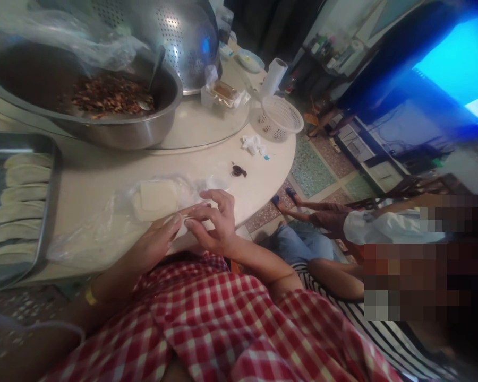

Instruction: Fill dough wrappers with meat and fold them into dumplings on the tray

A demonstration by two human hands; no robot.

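Worktop (83, 175) edge: pinching dough (185, 217)

Mostly hidden mid-frame, it's gripped between my left hand (164, 233) and right hand (214, 220). I judge I'm shaping it; the next move calls for even pressure. Beside: wrappers (158, 197); far left: tray (56, 170), dumplings (19, 212).

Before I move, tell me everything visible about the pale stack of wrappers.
The stack of wrappers looks like dough: pale cream, flat, roughly square, its top sheet slightly askew. It lies flat on the near side of the table, amid a clear plastic bag; whether the bag runs underneath is unclear. The left hand is close on its near side; contact is unclear.
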